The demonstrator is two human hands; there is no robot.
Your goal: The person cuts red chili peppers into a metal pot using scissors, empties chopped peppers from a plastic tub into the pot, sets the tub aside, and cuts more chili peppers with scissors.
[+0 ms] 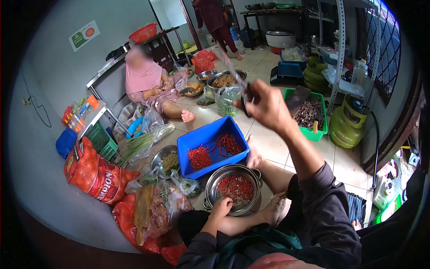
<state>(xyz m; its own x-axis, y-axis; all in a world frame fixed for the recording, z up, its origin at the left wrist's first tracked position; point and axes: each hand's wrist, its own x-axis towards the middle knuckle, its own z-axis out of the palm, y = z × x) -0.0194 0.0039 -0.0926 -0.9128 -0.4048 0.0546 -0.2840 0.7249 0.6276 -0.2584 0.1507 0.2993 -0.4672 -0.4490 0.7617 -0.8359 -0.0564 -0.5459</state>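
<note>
My right hand (267,104) is raised, with its fingers closed round the dark handles of scissors (242,87); the blades point up and look blurred. My left hand (222,206) is low over the near left edge of a steel pot (257,190), its fingers together; what they hold, if anything, is too small to tell. Cut red chilies (235,187) lie in the pot. Just beyond it, a blue basin (215,171) holds a pile of cut chilies (199,158) on the left and whole red chilies (227,145) on the right.
A person in pink (142,74) sits on the floor at the left; another person (214,22) stands at the back. A green crate (316,135) and gas cylinder (347,125) are at the right. Red sacks (101,177), bags and a steel bowl (162,154) stand at the left.
</note>
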